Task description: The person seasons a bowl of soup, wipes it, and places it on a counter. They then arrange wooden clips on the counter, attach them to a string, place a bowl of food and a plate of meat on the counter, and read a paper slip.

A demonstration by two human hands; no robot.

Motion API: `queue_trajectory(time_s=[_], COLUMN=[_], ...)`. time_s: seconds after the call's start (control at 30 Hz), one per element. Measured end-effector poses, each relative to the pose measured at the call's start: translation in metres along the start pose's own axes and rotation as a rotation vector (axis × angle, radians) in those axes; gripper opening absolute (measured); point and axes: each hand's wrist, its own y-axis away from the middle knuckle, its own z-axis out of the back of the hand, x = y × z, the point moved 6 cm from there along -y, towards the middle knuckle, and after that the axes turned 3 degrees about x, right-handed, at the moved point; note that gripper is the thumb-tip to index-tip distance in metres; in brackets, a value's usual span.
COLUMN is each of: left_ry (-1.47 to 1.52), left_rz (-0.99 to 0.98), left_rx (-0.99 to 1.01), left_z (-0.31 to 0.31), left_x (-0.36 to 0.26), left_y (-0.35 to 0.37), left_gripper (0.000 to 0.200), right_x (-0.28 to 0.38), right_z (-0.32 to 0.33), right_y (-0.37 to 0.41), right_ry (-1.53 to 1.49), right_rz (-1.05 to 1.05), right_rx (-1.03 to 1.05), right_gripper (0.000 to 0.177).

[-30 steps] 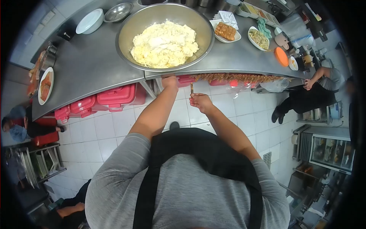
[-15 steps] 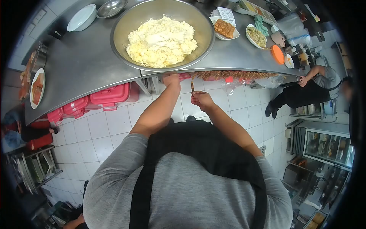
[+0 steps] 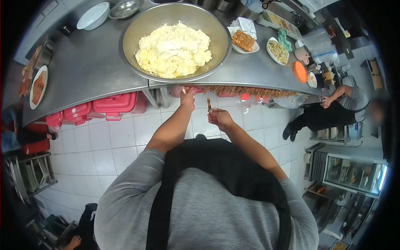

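My right hand (image 3: 221, 119) is closed on a short, slim stick (image 3: 209, 103), banded brown and dark, which points up towards the counter edge. Its exact kind is too small to tell. Just below the counter's front edge, my left hand (image 3: 187, 99) has its fingers closed together. A small pale piece (image 3: 183, 90) shows at its fingertips, and I cannot make out what it is. Beyond both hands, a large metal bowl (image 3: 225, 46) stands on the counter with a heap of pale yellow, crumbly shredded food (image 3: 173, 50) inside.
On the steel counter (image 3: 91, 62) are a dish of reddish food (image 3: 242, 40), a bowl of greenish shreds (image 3: 278, 51) and an orange lid (image 3: 299, 72). Pink lidded bins (image 3: 114, 104) sit underneath. A person in an apron (image 3: 333, 110) stands at the right; others are partly visible at left.
My left hand has come slightly down from the counter edge, and the pale piece now shows at its fingertips. My right hand keeps its hold on the slim stick. The whole view has shifted slightly.
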Motion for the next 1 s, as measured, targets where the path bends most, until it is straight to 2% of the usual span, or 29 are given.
queue_trajectory(time_s=[0.03,0.13,0.17,0.23,0.27,0.3,0.4,0.63,0.73,0.83,0.93,1.0], left_ry=[-0.062,-0.183,-0.144,-0.245,-0.298,-0.327,-0.282,-0.257,-0.240,-0.185,-0.276,-0.187], left_rz=[0.058,-0.085,-0.111,-0.155,-0.178,-0.194,-0.178,-0.039,0.037,0.022,-0.038,-0.102], left_rx=[-0.007,0.192,0.155,0.222,0.255,0.173,0.288,0.304,0.163,0.191,0.063,0.043], left_z=[-0.004,-0.009,-0.026,-0.029,-0.038,-0.041,-0.034,-0.028,-0.041,-0.050,-0.045,-0.033], left_x=[0.003,0.020,-0.002,0.013,0.003,-0.003,0.007,0.005,-0.008,-0.012,-0.007,0.000], left_y=[0.002,-0.036,-0.007,-0.041,-0.029,-0.014,-0.018,-0.014,0.006,0.007,-0.009,-0.019], left_gripper=[0.058,0.066,0.053,0.037,0.029,0.014,0.018,0.023,0.023,0.026,0.024,0.022], right_x=[0.000,0.002,0.000,-0.002,-0.003,-0.003,-0.014,0.010,0.016,0.023,0.026,0.025], right_z=[0.002,0.009,0.014,0.026,0.032,0.038,0.064,0.039,0.029,0.019,0.007,0.007], right_y=[0.001,0.020,0.024,0.034,0.039,0.041,0.022,0.022,0.008,-0.005,-0.013,-0.018], right_ry=[0.002,0.036,0.040,0.055,0.060,0.069,0.037,0.126,0.148,0.173,0.183,0.179], right_rz=[0.009,-0.021,-0.036,-0.082,-0.104,-0.099,-0.103,-0.090,-0.074,-0.069,-0.068,-0.071], right_rx=[0.030,0.026,0.012,-0.007,-0.015,-0.015,0.064,0.054,0.090,0.147,0.165,0.154], right_gripper=[0.016,0.017,0.018,0.017,0.017,0.016,0.017,0.017,0.017,0.017,0.017,0.017])
